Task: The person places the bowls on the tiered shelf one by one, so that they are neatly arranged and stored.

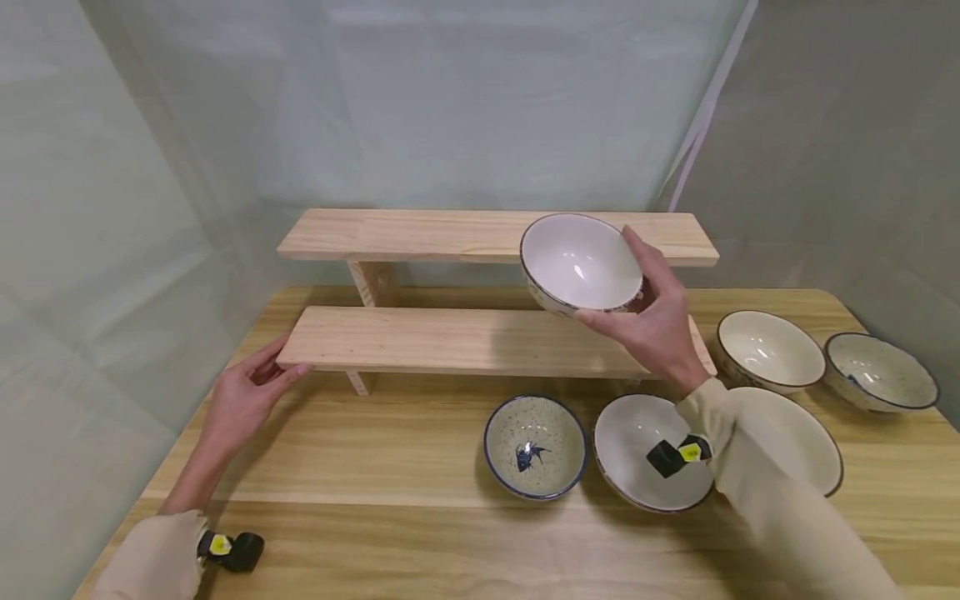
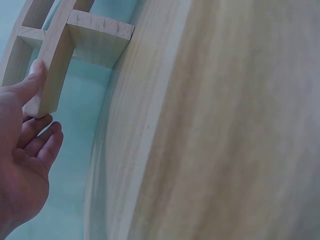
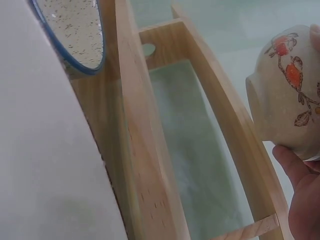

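Note:
My right hand [image 1: 660,321] grips a white bowl [image 1: 581,262] by its right side, thumb low near the rim and fingers behind. The bowl is tilted so its glossy inside shows in the head view, and it overlaps both boards of a two-step wooden shelf [image 1: 450,337]. Red flowers and brown twigs decorate the outside of the bowl [image 3: 295,85] in the right wrist view, where its foot faces the shelf. At the lower board's left end, my left hand [image 1: 243,396] pinches the corner, with the thumb [image 2: 35,75] on the front edge.
In front of the shelf stand a speckled blue-rimmed bowl [image 1: 532,471] with a fish motif and a white bowl [image 1: 637,475] partly under my right wrist. To the right are a wide bowl [image 1: 795,442], a cream bowl [image 1: 772,350] and a speckled bowl [image 1: 881,371]. Pale sheeting [image 1: 487,100] surrounds the table.

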Demonstrator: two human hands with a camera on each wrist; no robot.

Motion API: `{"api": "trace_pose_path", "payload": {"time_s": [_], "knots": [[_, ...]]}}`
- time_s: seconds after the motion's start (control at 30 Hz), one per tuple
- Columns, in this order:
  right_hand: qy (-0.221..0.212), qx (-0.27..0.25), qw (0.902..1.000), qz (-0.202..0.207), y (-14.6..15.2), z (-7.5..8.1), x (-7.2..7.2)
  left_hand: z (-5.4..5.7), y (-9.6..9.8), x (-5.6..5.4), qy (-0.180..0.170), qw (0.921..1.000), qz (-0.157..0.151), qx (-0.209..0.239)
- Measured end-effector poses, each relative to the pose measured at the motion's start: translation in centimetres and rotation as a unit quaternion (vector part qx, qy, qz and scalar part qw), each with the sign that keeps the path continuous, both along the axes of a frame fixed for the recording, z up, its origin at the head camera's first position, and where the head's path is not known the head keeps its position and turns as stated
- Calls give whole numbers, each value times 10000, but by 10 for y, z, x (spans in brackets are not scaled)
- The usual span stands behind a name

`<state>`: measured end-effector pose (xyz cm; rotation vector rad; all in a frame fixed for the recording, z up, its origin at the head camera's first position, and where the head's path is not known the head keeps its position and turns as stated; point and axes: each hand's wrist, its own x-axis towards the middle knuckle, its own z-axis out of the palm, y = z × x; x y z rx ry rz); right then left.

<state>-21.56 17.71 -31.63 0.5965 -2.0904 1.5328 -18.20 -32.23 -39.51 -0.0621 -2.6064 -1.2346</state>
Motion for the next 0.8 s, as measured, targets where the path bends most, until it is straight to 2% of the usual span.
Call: {"api": "trace_pose_path", "payload": {"time_s": [0.8], "knots": [[190, 134, 9997, 54, -24, 8, -21, -1, 2, -2, -51, 9999, 4, 156]]}}
